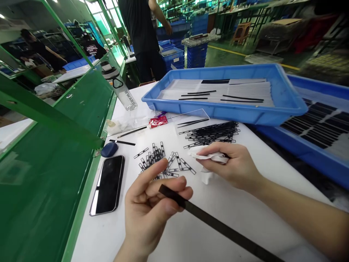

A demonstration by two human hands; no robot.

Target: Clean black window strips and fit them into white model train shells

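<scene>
Between the thumb and fingers of my left hand (155, 203) is one end of a long, thin black strip (223, 229). The strip slants down to the right and runs out of the picture. My right hand (231, 163) pinches a crumpled white cloth (209, 154), or perhaps a tissue, above the table. Beyond my left hand lies a loose pile of small black-framed pieces (155, 156), partly covered by my fingers. Past the cloth is a denser heap of longer dark strips (215, 133). The strip and the cloth are apart.
A blue tray (223, 111) holding black strips on white ribbed liner stands behind; another blue tray (321, 145) is to the right. A phone (109, 185), dark blue oval object (109, 149), bottle (122, 91) and red packet (158, 122) line the left. A green partition (54, 174) borders the table. People stand beyond.
</scene>
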